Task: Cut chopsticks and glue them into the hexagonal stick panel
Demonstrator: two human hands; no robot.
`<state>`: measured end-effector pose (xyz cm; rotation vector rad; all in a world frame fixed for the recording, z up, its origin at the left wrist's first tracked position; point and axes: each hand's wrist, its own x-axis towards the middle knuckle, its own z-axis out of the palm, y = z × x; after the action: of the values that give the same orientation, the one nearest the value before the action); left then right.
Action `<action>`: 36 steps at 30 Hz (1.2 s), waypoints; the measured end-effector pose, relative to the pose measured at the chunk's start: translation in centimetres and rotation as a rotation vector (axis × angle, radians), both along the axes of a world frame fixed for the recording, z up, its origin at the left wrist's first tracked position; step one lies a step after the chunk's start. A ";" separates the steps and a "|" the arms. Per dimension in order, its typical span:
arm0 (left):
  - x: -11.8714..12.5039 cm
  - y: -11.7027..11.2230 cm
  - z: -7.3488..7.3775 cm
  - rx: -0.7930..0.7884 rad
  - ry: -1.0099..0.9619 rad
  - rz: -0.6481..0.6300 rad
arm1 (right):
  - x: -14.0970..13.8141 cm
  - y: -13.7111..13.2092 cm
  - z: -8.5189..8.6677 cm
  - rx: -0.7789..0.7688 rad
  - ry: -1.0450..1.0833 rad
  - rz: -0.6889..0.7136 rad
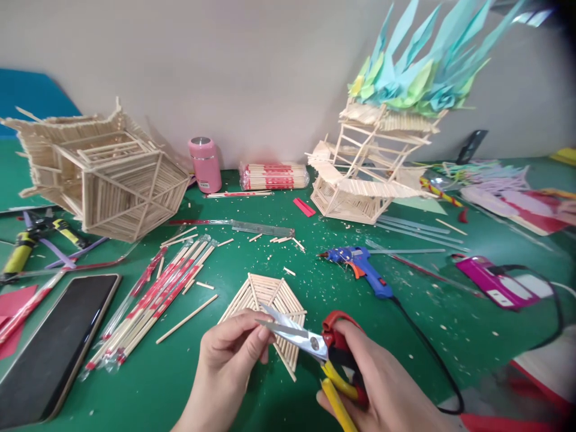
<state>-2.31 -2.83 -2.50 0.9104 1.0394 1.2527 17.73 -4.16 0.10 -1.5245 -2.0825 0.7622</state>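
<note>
My right hand (382, 384) grips a pair of scissors (310, 342) by red and black handles, with yellow handle-like parts below the pivot in the same grasp. The scissor blades are slightly apart and point left. At their tips, my left hand (234, 354) is closed, thumb against fingers; whatever it pinches is too small or hidden to make out. Below both hands lies a flat panel of wooden sticks (274, 288), with ribs fanning out from its middle. My left hand and the blades cover part of it.
Packed sticks (166, 294) and a phone (58, 348) lie left. A blue glue gun (360, 264) trails its cord on the right. Behind stand two stick structures (135, 192), (360, 186), a pink flask (205, 165) and a stick bundle (274, 176). Scraps dot the green table (252, 252).
</note>
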 end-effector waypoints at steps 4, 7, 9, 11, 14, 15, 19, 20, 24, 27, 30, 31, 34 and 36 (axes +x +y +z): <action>-0.4 -0.1 0.2 0.122 0.088 -0.010 | -0.1 0.0 0.9 0.018 -0.086 0.023; -0.5 0.0 0.4 0.179 0.146 -0.044 | -0.2 0.0 0.9 -0.003 -0.115 0.027; -0.6 0.1 0.5 0.208 0.171 -0.056 | 0.0 -0.1 0.9 -0.036 -0.135 0.031; -0.6 0.3 0.6 0.232 0.182 -0.052 | 0.2 -0.1 0.8 -0.062 -0.149 0.037; -0.5 0.2 0.6 0.245 0.193 -0.051 | 0.4 -0.3 0.7 -0.093 -0.140 0.046; -0.5 0.2 0.6 0.247 0.201 -0.057 | 0.5 -0.3 0.6 -0.102 -0.135 0.047; -0.5 0.1 0.7 0.252 0.248 -0.075 | 0.6 -0.5 0.5 -0.130 -0.127 0.038; -0.5 0.2 0.7 0.250 0.255 -0.074 | 0.6 -0.5 0.5 -0.130 -0.132 0.037; -0.5 0.3 0.6 0.241 0.258 -0.074 | 0.5 -0.3 0.7 -0.141 -0.162 0.042; -0.5 0.3 0.6 0.199 0.214 -0.096 | 0.5 -0.2 0.9 -0.143 -0.174 0.052; -0.4 0.2 0.6 0.178 0.184 -0.117 | 0.7 -0.2 0.9 -0.130 -0.170 0.051; -0.4 0.2 0.7 0.180 0.188 -0.124 | 0.7 -0.2 0.9 -0.135 -0.167 0.051; -0.6 0.1 0.6 0.197 0.205 -0.141 | 0.9 -0.3 0.9 -0.164 -0.178 0.057; -0.7 0.1 0.5 0.215 0.212 -0.149 | 1.0 -0.4 0.8 -0.166 -0.190 0.060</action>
<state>-3.02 -2.73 -2.02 1.2855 0.9923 1.1753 18.74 -4.53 0.92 -1.6876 -2.2605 0.8608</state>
